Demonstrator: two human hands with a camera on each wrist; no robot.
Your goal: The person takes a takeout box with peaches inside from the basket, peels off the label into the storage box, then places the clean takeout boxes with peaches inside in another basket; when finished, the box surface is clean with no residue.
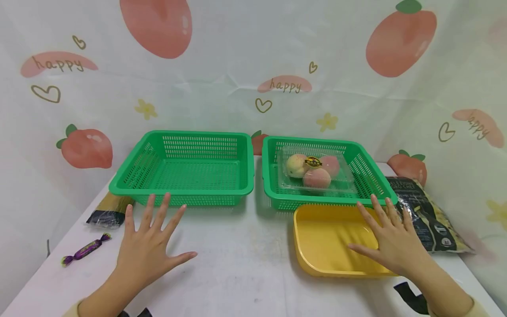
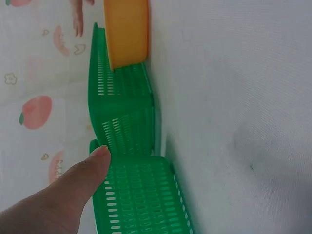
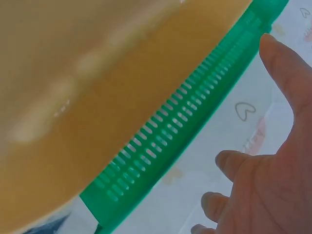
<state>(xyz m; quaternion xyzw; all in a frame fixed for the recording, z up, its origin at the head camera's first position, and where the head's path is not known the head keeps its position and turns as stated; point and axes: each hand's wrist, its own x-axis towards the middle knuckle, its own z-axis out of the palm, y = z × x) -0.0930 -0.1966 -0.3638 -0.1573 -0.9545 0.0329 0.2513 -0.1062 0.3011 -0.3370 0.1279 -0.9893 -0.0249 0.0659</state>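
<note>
My left hand [image 1: 147, 248] is spread flat with straight fingers, holding nothing, in front of the left green basket [image 1: 206, 176]. That basket has nothing in it. On the right, my right hand [image 1: 394, 240] is likewise spread, its fingers overlapping the yellow tub [image 1: 325, 240] in the head view. Behind the tub stands the right green basket [image 1: 268, 182], holding a clear plastic box [image 1: 291, 184] of peaches [image 1: 317, 178]. In the left wrist view my thumb [image 2: 78, 185] overlaps the baskets; the right wrist view shows the tub's wall [image 3: 112, 102] close up.
Left of my left hand lies a purple-wrapped candy [image 1: 87, 250]. A clear and dark packet [image 1: 108, 210] is partly under the left basket's rim. At the right edge lies a black printed bag [image 1: 425, 215]. A fruit-printed cloth [image 1: 222, 57] hangs behind the white table [image 1: 237, 273].
</note>
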